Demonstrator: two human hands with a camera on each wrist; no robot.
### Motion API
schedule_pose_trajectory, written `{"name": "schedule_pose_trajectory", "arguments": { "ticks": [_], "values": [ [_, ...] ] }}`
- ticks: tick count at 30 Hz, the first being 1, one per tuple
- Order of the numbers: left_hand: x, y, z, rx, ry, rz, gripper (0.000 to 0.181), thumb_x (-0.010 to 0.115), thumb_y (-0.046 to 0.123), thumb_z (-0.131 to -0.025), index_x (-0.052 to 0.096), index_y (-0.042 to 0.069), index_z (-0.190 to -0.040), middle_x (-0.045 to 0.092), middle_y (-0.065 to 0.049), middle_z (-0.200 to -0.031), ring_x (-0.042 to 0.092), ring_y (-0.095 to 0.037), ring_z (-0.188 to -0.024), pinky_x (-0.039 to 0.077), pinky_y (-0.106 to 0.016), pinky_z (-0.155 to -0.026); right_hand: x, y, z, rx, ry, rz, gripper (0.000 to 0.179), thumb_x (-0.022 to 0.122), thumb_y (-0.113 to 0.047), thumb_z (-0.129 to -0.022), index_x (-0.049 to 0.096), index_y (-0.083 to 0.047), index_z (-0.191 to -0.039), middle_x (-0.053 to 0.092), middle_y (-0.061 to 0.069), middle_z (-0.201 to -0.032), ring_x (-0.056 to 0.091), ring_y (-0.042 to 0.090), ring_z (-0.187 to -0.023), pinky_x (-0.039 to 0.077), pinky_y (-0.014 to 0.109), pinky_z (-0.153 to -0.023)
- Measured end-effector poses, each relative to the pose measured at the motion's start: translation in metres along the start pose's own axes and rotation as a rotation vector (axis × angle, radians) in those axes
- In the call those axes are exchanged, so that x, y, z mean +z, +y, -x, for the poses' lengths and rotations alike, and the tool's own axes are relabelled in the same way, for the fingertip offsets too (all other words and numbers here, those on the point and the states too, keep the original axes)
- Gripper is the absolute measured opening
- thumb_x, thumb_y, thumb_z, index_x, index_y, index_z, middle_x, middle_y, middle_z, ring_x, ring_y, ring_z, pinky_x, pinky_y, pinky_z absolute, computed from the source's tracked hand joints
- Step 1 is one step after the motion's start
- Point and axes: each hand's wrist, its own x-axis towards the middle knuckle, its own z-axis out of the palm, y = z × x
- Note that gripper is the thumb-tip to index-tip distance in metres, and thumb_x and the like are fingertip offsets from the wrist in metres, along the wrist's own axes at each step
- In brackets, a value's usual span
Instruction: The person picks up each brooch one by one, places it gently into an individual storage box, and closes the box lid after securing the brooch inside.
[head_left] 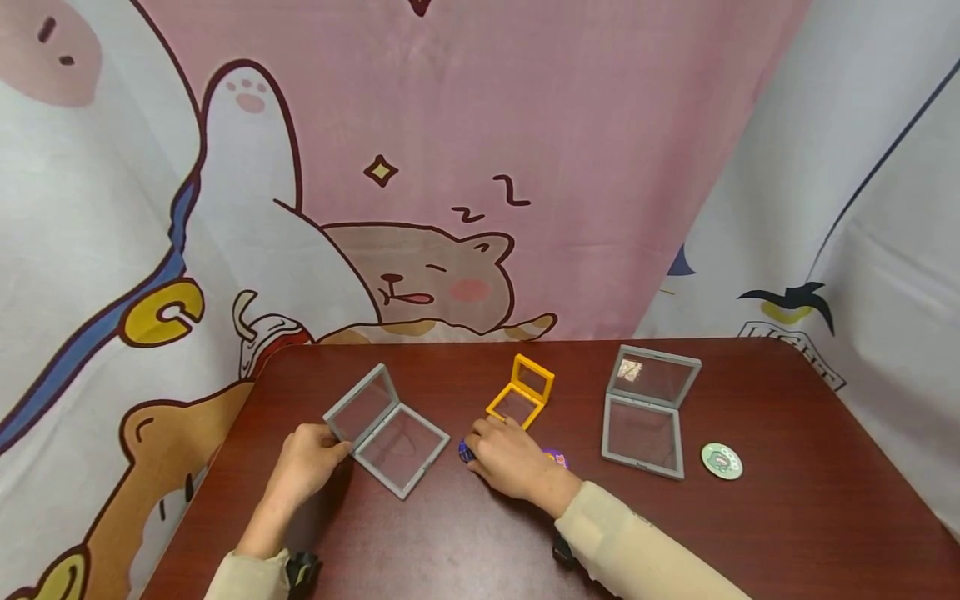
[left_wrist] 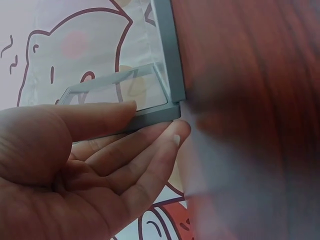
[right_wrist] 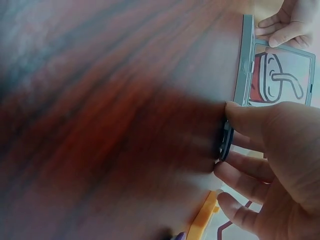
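Open just to the right of the left hand (head_left: 309, 460), lid raised and base flat on the brown surface (head_left: 450, 542): the left grey case (head_left: 377, 427), with the wood showing through the clear pane of its base. Open just beyond the right hand (head_left: 513, 458), near edge partly covered by the fingers: the yellow case (head_left: 528, 393), much smaller, also clear-paned, touching or not touching the fingers, cannot tell. Open well to the right of the right hand: the right grey case (head_left: 645, 403), with a bright patch in the lid pane and wood visible through the base.

Pinched between the right hand's thumb and fingers, close to the surface, fingers bent and parted only by its breadth: the dark blue disc (head_left: 465, 451). Between the two hands in placement: the left grey case, pinched at the hinge end of its lid by the left thumb on one side and fingers on the other. Half hidden behind the right hand: the purple disc (head_left: 557, 456). Farthest to the right of both hands: the pale green disc (head_left: 722, 461).

In all: three cases, two grey and one yellow; three discs, one of each colour.
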Motion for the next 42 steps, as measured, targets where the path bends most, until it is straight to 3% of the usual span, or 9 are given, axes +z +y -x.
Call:
{"name": "schedule_pose_trajectory", "arguments": {
  "ticks": [11, 18, 24, 36, 42],
  "values": [
    [0.003, -0.001, 0.006, -0.006, -0.007, 0.02, 0.007, 0.076, 0.007, -0.091, 0.078, 0.0, -0.088, 0.075, -0.008, -0.083, 0.058, -0.019, -0.072, 0.046, -0.035, -0.065, 0.002, 0.001, 0.001, 0.03, -0.009, -0.102, 0.025, 0.081, -0.029, -0.094, 0.074, -0.008, -0.106, 0.064, 0.003, -0.098, 0.061, 0.022, -0.094, 0.051, 0.041, -0.079],
    [0.005, -0.001, 0.007, 0.011, 0.011, 0.028, 0.006, 0.076, 0.005, -0.09, 0.078, 0.0, -0.088, 0.076, -0.008, -0.084, 0.059, -0.019, -0.074, 0.046, -0.036, -0.066, -0.008, 0.014, 0.003, 0.07, 0.022, -0.23, 0.038, 0.078, -0.025, -0.097, 0.071, -0.001, -0.124, 0.065, 0.01, -0.115, 0.06, 0.027, -0.108, 0.052, 0.046, -0.092],
    [0.009, -0.001, 0.005, 0.024, 0.001, 0.043, 0.005, 0.075, 0.004, -0.091, 0.079, 0.0, -0.091, 0.076, -0.008, -0.086, 0.058, -0.018, -0.075, 0.046, -0.035, -0.066, -0.018, 0.02, 0.004, 0.071, 0.068, -0.263, 0.041, 0.077, -0.026, -0.098, 0.069, 0.001, -0.127, 0.064, 0.011, -0.118, 0.06, 0.027, -0.108, 0.049, 0.046, -0.1],
    [0.014, 0.006, 0.003, 0.041, 0.006, 0.048, 0.005, 0.073, 0.002, -0.093, 0.078, -0.001, -0.094, 0.078, -0.012, -0.093, 0.072, -0.028, -0.094, 0.055, -0.042, -0.078, -0.025, 0.003, -0.005, 0.032, 0.086, -0.301, 0.042, 0.076, -0.026, -0.098, 0.068, 0.002, -0.129, 0.063, 0.01, -0.12, 0.059, 0.024, -0.108, 0.049, 0.044, -0.1],
    [0.016, 0.007, 0.002, 0.053, 0.004, 0.057, 0.006, 0.072, 0.0, -0.093, 0.078, 0.001, -0.092, 0.078, -0.011, -0.093, 0.071, -0.026, -0.094, 0.054, -0.041, -0.078, -0.027, -0.008, -0.015, 0.013, 0.08, -0.301, 0.042, 0.077, -0.026, -0.098, 0.069, 0.001, -0.128, 0.063, 0.007, -0.119, 0.057, 0.02, -0.107, 0.051, 0.038, -0.097]
  ]
}}
